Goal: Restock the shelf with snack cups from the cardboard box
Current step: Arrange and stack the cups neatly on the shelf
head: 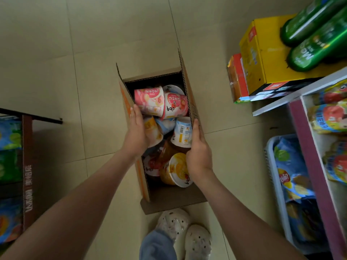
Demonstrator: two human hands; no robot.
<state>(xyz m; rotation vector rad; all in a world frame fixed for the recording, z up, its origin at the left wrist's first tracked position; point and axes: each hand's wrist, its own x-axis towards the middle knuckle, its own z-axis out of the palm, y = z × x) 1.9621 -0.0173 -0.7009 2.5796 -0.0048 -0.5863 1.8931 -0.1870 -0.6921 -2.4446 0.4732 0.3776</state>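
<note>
Two green bottles (315,23) top a yellow carton (262,59) near the shelf (300,91).

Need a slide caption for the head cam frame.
Open brown cardboard box of jumbled pink, yellow and white snack cups, left hand and right hand at its side flaps.

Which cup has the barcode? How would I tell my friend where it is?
Find the open cardboard box on the floor tiles, full of tumbled snack cups. Look along its right wall, beside the thumb of the right hand. The barcode cup there is white and pale blue, the only one plainly showing a black barcode.
</note>
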